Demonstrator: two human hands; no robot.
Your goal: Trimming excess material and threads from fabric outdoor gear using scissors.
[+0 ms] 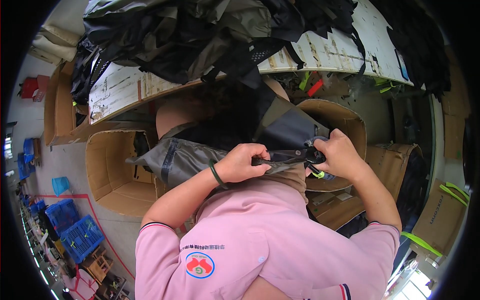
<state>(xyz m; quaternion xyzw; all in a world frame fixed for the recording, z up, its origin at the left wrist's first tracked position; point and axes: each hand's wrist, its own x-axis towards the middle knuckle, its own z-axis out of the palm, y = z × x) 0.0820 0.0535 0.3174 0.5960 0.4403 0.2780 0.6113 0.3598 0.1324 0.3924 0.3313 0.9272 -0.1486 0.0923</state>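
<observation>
Two bare hands meet just above the person's lap in the head view, both closed on one piece of grey and black fabric (210, 150). The left hand (240, 162), with a dark green bangle (216, 175) round its wrist, has its grip pressed together on a dark strap-like edge of the fabric, fingers curled over the top. The right hand (340, 155) pinches the same edge a little further along, beside a small black tool (314, 155) with a yellow-green tip that peeks out under the thumb; whether the hand holds the tool or only covers it cannot be told. The fabric hangs across the knees and drapes into an open cardboard box (117, 170) on the person's left. A second cardboard box (345, 120) stands open behind the right hand. Beyond the knees runs a worn white bench (130, 87), its top heaped with black and olive fabric pieces (200, 35). Blue plastic crates (75, 230) sit on the floor far to the left. A pink polo shirt (260, 235) fills the lower part of the view
</observation>
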